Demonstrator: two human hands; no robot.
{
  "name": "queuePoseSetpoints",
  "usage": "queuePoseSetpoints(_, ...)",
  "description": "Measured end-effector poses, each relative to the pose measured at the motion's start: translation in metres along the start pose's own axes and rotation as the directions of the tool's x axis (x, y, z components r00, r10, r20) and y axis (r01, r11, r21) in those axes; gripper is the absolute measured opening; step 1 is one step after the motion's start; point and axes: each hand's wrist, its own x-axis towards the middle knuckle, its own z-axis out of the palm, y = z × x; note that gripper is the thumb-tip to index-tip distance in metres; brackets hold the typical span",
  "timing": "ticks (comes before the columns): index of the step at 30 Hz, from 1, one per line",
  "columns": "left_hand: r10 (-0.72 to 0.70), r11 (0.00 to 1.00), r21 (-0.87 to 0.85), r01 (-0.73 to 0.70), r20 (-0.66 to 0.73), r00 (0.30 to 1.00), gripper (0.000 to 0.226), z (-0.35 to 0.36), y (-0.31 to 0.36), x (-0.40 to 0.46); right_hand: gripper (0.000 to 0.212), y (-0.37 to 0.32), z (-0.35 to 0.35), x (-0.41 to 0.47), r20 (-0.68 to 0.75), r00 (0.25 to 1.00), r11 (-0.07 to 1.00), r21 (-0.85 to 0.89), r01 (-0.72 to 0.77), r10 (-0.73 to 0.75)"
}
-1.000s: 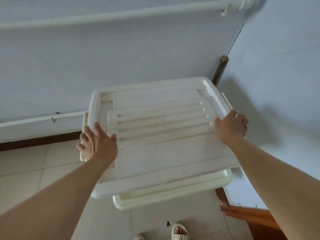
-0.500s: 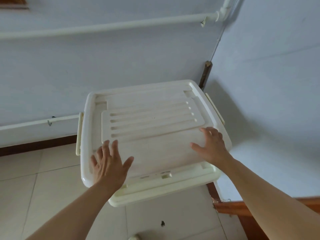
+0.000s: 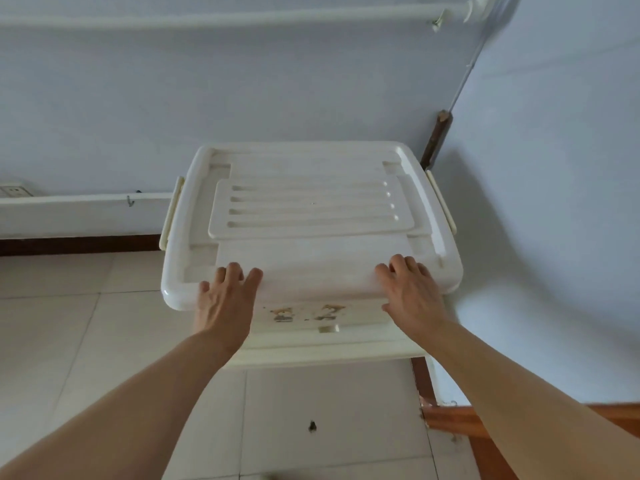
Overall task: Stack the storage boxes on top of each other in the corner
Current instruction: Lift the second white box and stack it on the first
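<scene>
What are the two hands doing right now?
Left hand: open, fingers spread flat on the top box lid's near edge.
Right hand: open, resting flat there too, holding nothing.

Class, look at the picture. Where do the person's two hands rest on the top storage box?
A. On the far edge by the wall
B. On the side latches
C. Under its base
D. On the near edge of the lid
D: the left hand and right hand lie flat on the near edge of the top storage box lid.

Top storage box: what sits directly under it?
Under the top storage box a second white box's near rim and front wall show, with worn sticker marks. Both hands, left hand and right hand, rest on the lid's near edge. The rest is covered.
</scene>
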Motion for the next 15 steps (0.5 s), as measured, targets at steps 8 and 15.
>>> queuePoseSetpoints(8,0.081,0.987,0.138,-0.084,0.028,0.996,0.05,-0.0032,0.0001,0.012,0.046,-0.0086,-0.0012,0.004,-0.143,0.989,0.996,-0.085,-0.04,0.028)
queuePoseSetpoints(15,0.112,0.972,0.207,-0.114,0.022,0.993,0.053,-0.001,0.0047,0.0101,0.048,-0.0072,-0.0022,0.0023,-0.207,0.978,0.994,-0.1,-0.043,0.021)
